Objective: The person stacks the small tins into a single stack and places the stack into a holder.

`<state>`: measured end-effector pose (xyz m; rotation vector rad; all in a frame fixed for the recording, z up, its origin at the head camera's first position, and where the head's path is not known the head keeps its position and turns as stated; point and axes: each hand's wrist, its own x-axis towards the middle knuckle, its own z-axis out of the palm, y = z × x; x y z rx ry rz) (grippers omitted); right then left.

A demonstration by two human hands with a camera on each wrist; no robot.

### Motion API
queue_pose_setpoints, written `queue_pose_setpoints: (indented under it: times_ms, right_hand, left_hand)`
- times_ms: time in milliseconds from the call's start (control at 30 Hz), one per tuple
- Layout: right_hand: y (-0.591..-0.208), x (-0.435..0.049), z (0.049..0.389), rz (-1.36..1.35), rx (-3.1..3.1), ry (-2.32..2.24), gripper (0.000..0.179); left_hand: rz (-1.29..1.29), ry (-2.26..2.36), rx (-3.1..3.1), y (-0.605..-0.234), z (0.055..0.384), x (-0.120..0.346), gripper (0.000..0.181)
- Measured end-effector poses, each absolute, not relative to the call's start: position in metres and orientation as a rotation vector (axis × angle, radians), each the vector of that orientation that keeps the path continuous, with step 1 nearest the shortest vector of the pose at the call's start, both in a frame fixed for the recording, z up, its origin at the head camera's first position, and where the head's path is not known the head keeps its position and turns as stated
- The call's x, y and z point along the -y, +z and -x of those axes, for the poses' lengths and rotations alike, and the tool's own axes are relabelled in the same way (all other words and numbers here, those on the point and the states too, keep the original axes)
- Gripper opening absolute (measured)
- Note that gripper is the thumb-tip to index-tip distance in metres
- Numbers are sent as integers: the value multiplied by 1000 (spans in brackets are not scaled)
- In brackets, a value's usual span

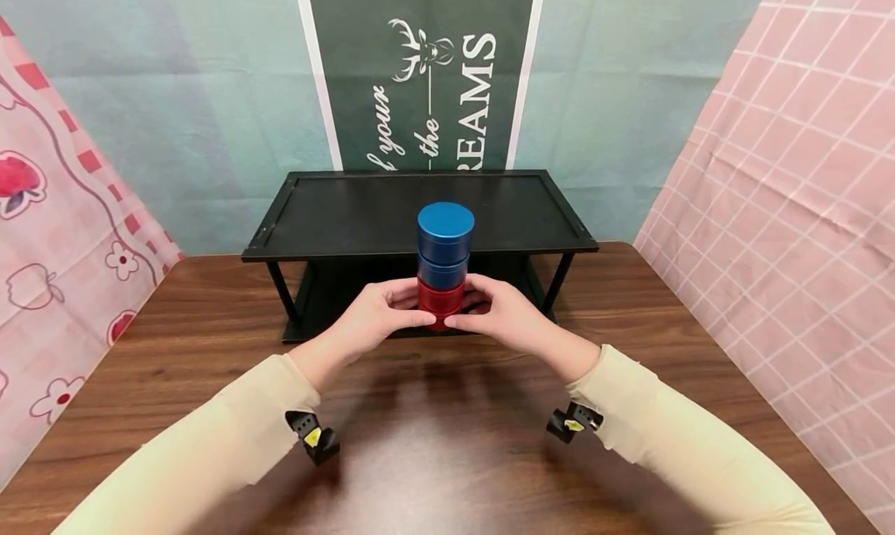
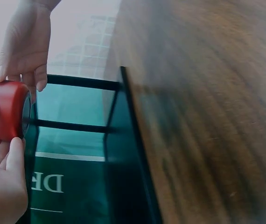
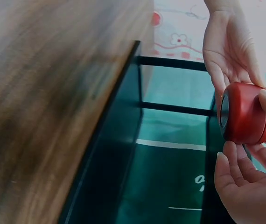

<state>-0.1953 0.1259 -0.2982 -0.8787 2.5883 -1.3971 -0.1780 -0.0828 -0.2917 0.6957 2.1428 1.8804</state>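
Note:
Both hands hold a stack of two cylindrical canisters in front of the black rack. The lower one is a shiny red canister (image 1: 441, 296); upright on top of it stands a blue canister (image 1: 444, 244) with a flat blue top. My left hand (image 1: 381, 311) grips the red canister from the left, thumb across its front. From the right, my right hand (image 1: 499, 315) grips the same canister, its thumb near the left one. Both wrist views show the underside of the red canister (image 2: 7, 112), raised off the table. Little of the blue canister can be made out there.
A black two-level rack (image 1: 336, 213) stands at the back of the brown wooden table (image 1: 433, 449), with an upper board, thin posts and a lower shelf (image 1: 297, 331). Behind it hangs a green printed cloth (image 1: 580, 77). Pink cloths (image 1: 790, 209) border both sides.

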Motion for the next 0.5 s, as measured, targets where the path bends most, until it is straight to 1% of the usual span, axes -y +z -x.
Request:
queue_pose_setpoints:
  times_ms: [333,500]
  right_hand:
    - [-272,-123,197,914,-2625,-1394,48]
    - [-251,-122,190,874,-2633,-1377,47]
  left_hand:
    - [-730,1867,-2159,-267,182,87,45]
    - [-742,1830,-2166,-264,194,86,48]
